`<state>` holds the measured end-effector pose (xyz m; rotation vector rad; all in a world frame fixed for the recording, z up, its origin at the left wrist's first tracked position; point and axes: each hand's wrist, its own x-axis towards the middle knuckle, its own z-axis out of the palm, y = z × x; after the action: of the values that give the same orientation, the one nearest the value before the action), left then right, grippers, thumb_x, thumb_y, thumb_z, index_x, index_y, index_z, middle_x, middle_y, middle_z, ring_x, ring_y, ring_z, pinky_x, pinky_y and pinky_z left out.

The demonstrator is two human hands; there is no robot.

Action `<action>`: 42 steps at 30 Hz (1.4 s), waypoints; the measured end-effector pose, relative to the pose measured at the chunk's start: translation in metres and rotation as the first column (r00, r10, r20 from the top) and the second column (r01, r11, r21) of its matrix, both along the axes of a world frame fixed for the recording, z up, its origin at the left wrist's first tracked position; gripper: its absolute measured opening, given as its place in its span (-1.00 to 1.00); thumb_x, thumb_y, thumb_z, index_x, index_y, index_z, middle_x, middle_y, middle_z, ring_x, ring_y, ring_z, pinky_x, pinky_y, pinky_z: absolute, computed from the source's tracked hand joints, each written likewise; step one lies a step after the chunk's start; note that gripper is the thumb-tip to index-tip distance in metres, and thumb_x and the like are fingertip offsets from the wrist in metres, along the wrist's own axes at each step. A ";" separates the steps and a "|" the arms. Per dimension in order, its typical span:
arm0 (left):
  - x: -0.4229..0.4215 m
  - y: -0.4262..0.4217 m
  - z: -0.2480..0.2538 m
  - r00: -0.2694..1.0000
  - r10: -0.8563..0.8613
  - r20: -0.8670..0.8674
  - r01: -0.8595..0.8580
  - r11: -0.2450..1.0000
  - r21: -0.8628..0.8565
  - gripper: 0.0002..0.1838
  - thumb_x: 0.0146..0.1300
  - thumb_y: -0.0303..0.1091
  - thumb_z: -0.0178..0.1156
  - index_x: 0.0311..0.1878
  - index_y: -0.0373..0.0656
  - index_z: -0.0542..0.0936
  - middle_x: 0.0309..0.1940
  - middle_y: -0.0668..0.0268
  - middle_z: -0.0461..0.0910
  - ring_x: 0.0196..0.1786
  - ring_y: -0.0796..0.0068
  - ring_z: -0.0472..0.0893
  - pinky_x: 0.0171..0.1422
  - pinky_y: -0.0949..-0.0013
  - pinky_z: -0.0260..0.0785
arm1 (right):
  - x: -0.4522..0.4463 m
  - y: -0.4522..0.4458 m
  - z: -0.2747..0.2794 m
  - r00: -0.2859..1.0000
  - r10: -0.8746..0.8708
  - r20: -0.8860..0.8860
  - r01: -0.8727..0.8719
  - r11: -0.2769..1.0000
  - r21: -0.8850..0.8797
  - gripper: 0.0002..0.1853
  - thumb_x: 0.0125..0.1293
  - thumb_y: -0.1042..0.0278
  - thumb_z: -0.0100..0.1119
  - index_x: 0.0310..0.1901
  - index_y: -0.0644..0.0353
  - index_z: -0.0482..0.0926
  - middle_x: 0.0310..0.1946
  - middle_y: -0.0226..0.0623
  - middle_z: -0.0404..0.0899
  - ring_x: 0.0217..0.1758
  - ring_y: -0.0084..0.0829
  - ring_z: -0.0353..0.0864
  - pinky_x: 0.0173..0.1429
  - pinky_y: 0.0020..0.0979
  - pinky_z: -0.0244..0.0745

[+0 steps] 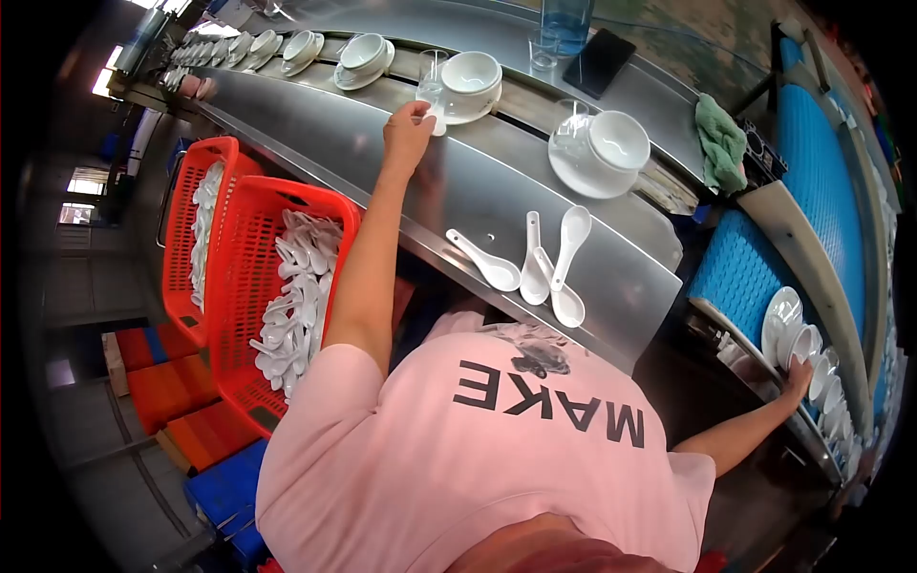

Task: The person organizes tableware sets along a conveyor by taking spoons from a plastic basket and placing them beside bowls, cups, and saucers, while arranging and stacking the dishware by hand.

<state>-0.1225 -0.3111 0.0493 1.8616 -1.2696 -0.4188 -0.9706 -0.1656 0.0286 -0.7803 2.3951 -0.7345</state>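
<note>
"Start with the biggest. See anything?"

"A long, shiny metal table (315, 122), running across under a line of dishes. Off to the right, bumpy blue belts (821, 191), with a pale board (812, 239) between the two parts."

"Next biggest?"

"Two red baskets (234, 286) on the left, full of white spoons. Down below, orange boxes (172, 387) and a blue box (227, 487)."

"Anything in the way?"

"Yes, the left arm (368, 277), reaching up past the near basket and over the table edge. Also a green cloth (721, 143), bunched up near the belts. Behind the dishes, a blue see-through jug (565, 24) and a flat black phone (600, 63)."

"And the dishes?"

"Plates with bowls and glasses on top, all in a row. One plate set (597, 158) near the table's right end. Four loose white spoons (482, 260) in front, some crossing."

"Now the hands. Holding tight?"

"Left hand (409, 136): fingertips pinched on a small white piece (437, 119), just beside a tall glass (432, 69) and a white bowl (471, 72). Too small to name. Right hand (798, 378): fingers at a little bowl (805, 344) among stacked dishes on the belt. Squeezing or just touching? Can't tell."
</note>
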 end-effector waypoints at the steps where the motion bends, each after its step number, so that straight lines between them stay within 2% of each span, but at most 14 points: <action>1: 0.003 0.000 -0.008 1.000 0.011 0.025 -0.010 0.998 -0.055 -0.66 -0.02 -0.40 0.19 -0.12 -0.29 0.51 -0.27 0.19 0.58 -0.23 0.44 0.56 -0.08 0.44 0.38 | 0.019 0.001 0.006 0.998 0.055 0.041 -0.052 0.996 -0.076 -0.54 -0.01 0.28 0.13 -0.03 0.26 0.42 -0.29 -0.27 0.49 -0.30 -0.31 0.48 -0.24 -0.29 0.42; 9: 0.020 -0.014 -0.027 0.992 0.051 -0.115 -0.083 0.952 -0.295 -0.65 -0.07 -0.47 0.24 -0.15 -0.32 0.49 -0.24 0.14 0.52 -0.23 0.37 0.59 -0.12 0.40 0.44 | 0.137 -0.025 0.014 0.916 0.251 0.313 -0.094 0.893 -0.441 -0.44 -0.04 0.46 0.18 0.08 0.25 0.34 -0.08 -0.24 0.45 -0.06 -0.35 0.45 0.05 -0.38 0.34; 15: 0.036 -0.051 0.001 0.940 0.218 0.262 -0.157 0.959 -0.237 -0.75 -0.04 -0.37 0.27 -0.28 -0.27 0.53 -0.36 0.16 0.55 -0.28 0.33 0.59 -0.20 0.36 0.40 | 0.256 -0.084 0.013 0.731 0.516 0.446 -0.172 0.772 -0.612 -0.47 -0.05 0.46 0.19 0.05 0.29 0.39 -0.10 -0.28 0.48 -0.06 -0.39 0.48 0.04 -0.41 0.36; 19: -0.082 0.034 0.048 0.949 -0.310 0.064 0.306 0.950 0.063 -0.72 0.06 -0.21 0.18 -0.32 -0.27 0.55 -0.48 0.17 0.57 -0.42 0.25 0.55 -0.28 0.30 0.36 | 0.339 -0.126 0.010 0.664 0.609 0.433 -0.322 0.756 -0.570 -0.53 -0.13 0.50 0.07 -0.04 0.30 0.46 -0.21 -0.33 0.52 -0.16 -0.48 0.49 -0.02 -0.46 0.37; 20: -0.099 0.053 0.052 0.849 -0.529 -0.001 0.482 0.773 0.413 -0.71 0.05 -0.21 0.21 -0.25 -0.22 0.57 -0.38 0.19 0.59 -0.31 0.44 0.57 -0.19 0.41 0.39 | 0.355 -0.136 0.006 0.656 0.614 0.439 -0.331 0.757 -0.563 -0.54 -0.15 0.52 0.06 -0.07 0.30 0.47 -0.23 -0.31 0.53 -0.18 -0.47 0.50 -0.04 -0.46 0.37; 21: -0.123 0.074 0.058 0.809 -0.587 0.009 0.519 0.722 0.457 -0.70 0.02 -0.19 0.24 -0.27 -0.23 0.58 -0.39 0.14 0.57 -0.32 0.38 0.56 -0.22 0.39 0.38 | 0.374 -0.143 0.011 0.667 0.605 0.434 -0.359 0.772 -0.524 -0.54 -0.17 0.53 0.05 -0.09 0.31 0.47 -0.24 -0.29 0.53 -0.18 -0.46 0.50 -0.05 -0.45 0.37; 27: -0.153 0.125 0.026 0.798 -0.598 0.071 0.561 0.781 0.273 -0.74 -0.01 -0.30 0.23 -0.32 -0.30 0.53 -0.52 0.19 0.47 -0.48 0.32 0.47 -0.35 0.34 0.32 | 0.423 -0.155 0.032 0.669 0.646 0.368 -0.447 0.745 -0.495 -0.65 0.05 0.46 0.04 -0.06 0.29 0.47 -0.26 -0.26 0.55 -0.23 -0.48 0.49 -0.11 -0.48 0.37; 29: -0.151 0.122 0.028 0.860 -0.495 -0.126 0.509 0.805 0.306 -0.76 0.02 -0.33 0.19 -0.30 -0.30 0.52 -0.52 0.19 0.49 -0.48 0.40 0.48 -0.35 0.39 0.32 | 0.422 -0.148 0.051 0.647 0.596 0.476 -0.398 0.796 -0.456 -0.67 0.14 0.40 0.04 -0.05 0.29 0.47 -0.27 -0.27 0.55 -0.23 -0.49 0.49 -0.11 -0.48 0.37; 30: -0.147 0.119 0.031 0.877 -0.426 -0.222 0.478 0.816 0.325 -0.78 0.04 -0.35 0.17 -0.29 -0.30 0.51 -0.53 0.19 0.50 -0.48 0.44 0.48 -0.35 0.42 0.32 | 0.398 -0.152 0.040 0.726 0.681 0.090 -0.588 0.684 -0.432 -0.67 0.20 0.30 0.03 -0.03 0.26 0.47 -0.26 -0.25 0.55 -0.25 -0.50 0.49 -0.12 -0.47 0.38; 33: -0.125 0.105 0.032 0.903 -0.343 -0.259 0.419 0.837 0.352 -0.80 0.07 -0.42 0.11 -0.26 -0.34 0.47 -0.53 0.27 0.53 -0.45 0.60 0.48 -0.35 0.50 0.32 | 0.323 -0.124 0.054 0.864 0.314 -0.395 -0.494 0.686 -0.535 -0.71 0.20 0.28 0.05 -0.08 0.21 0.52 -0.20 -0.22 0.56 -0.17 -0.38 0.53 -0.03 -0.44 0.38; 35: -0.107 0.097 0.034 0.886 -0.319 -0.336 0.423 0.852 0.308 -0.81 0.01 -0.49 0.10 -0.27 -0.35 0.46 -0.50 0.31 0.52 -0.43 0.64 0.47 -0.32 0.54 0.34 | 0.243 -0.098 0.049 0.873 0.035 -0.486 -0.336 0.767 -0.547 -0.71 0.21 0.32 0.05 -0.05 0.17 0.51 -0.14 -0.17 0.54 -0.11 -0.36 0.53 0.01 -0.37 0.37; 37: -0.086 0.089 0.031 0.876 -0.338 -0.345 0.443 0.847 0.295 -0.78 -0.07 -0.49 0.12 -0.28 -0.35 0.48 -0.51 0.23 0.54 -0.44 0.53 0.51 -0.31 0.47 0.36 | 0.172 -0.058 0.048 0.546 -0.140 -0.826 -0.234 0.921 -0.311 -0.69 0.22 0.26 0.01 -0.06 0.21 0.51 -0.13 -0.01 0.51 -0.08 -0.06 0.49 0.01 -0.24 0.36; 39: -0.068 0.079 0.023 0.884 -0.323 -0.340 0.424 0.858 0.289 -0.82 -0.09 -0.51 0.10 -0.34 -0.35 0.49 -0.53 0.26 0.52 -0.46 0.57 0.47 -0.33 0.49 0.34 | 0.092 -0.027 0.017 0.333 -0.062 -0.941 -0.005 0.998 -0.067 -0.63 0.22 0.11 -0.02 -0.10 0.22 0.52 -0.14 0.03 0.51 -0.06 -0.01 0.47 0.02 -0.19 0.34; 42: -0.052 0.063 0.020 0.928 -0.277 -0.251 0.348 0.886 0.308 -0.84 -0.09 -0.48 0.08 -0.39 -0.34 0.50 -0.56 0.25 0.52 -0.47 0.52 0.48 -0.32 0.46 0.33 | 0.116 -0.022 0.057 0.701 -0.021 -0.713 0.147 0.982 0.116 -0.62 0.18 0.12 -0.01 -0.12 0.27 0.51 -0.14 0.01 0.51 -0.09 0.00 0.48 0.01 -0.13 0.34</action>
<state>-0.1745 -0.2476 0.0695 1.8368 -1.4304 -1.0413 -0.8550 -0.1880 0.0857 -1.0250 3.1541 -0.2592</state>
